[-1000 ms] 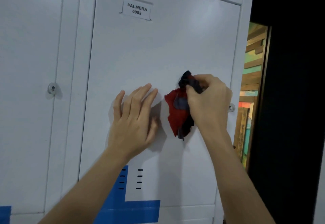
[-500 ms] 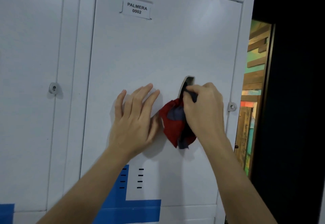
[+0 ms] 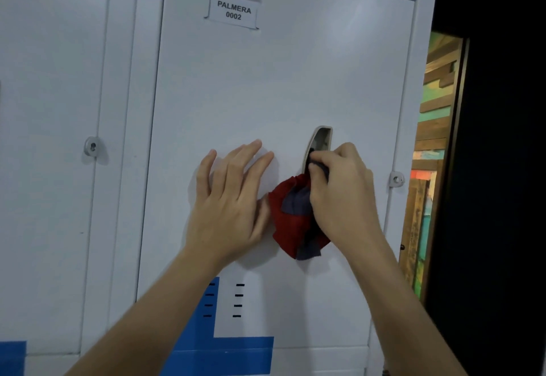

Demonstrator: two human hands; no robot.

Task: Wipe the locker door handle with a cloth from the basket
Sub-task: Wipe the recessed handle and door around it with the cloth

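Head view, and we're straight on the narrow recessed grey metal handle (image 3: 320, 139), a slanted slot set into the right half of the white metal locker door (image 3: 266, 86). Its upper end shows clear, with a pale rim and a shadowed pocket; the lower end is covered. Covering it is the crumpled red and dark grey-blue cloth (image 3: 291, 222), one dark corner pushed up into the slot, the rest bunched and hanging against the door below.

The right hand (image 3: 342, 192) has it: fingers curled tight, pinching that dark corner at the handle's lower part, back of the hand toward the camera.

Over to the left hand (image 3: 233, 201): flat on the door, fingers straight and slightly spread, pointing up, holding nothing, just left of the cloth. Its thumb sits right at the red edge; whether they touch, I can't tell.

Out from there, a white label reading PALMERA 0002 (image 3: 233, 10) sits near the top of the door. Two columns of short black vent slots (image 3: 239, 300) lie below the hands, and a blue painted band (image 3: 212, 355) runs across the bottom. A small round silver lock (image 3: 396, 179) sits on the frame just right of the right hand, another round silver lock (image 3: 92, 146) on the neighbouring panel well to the left. Far right, a strip of coloured wooden planks (image 3: 434, 127) beside darkness.
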